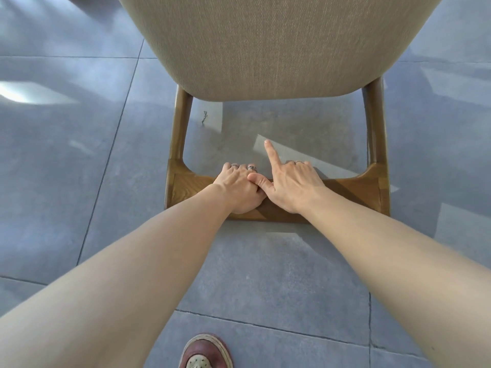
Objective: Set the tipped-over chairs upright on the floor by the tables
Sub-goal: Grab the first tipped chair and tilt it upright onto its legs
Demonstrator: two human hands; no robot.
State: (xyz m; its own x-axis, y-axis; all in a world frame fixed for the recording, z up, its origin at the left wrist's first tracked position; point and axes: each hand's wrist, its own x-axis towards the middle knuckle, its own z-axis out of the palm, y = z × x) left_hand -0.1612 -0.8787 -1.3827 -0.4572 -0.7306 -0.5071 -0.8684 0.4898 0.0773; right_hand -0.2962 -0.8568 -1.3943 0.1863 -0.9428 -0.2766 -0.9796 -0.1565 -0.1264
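Observation:
A chair (279, 49) with a beige fabric seat and a brown wooden frame fills the upper middle of the view, its wooden rail (353, 191) nearest to me. My left hand (239, 189) is wrapped around the middle of that rail. Beside it my right hand (292, 184) also grips the rail, with the index finger pointing straight out and the thumb touching my left hand. Two wooden posts join the rail to the padded part. I cannot tell whether the chair's legs are on the floor; they are out of view.
Grey floor tiles (66, 155) with dark joints surround the chair. My shoe (204, 353), reddish brown, stands at the bottom edge just below the rail. A small dark scrap (204, 116) lies on the floor left of the chair frame.

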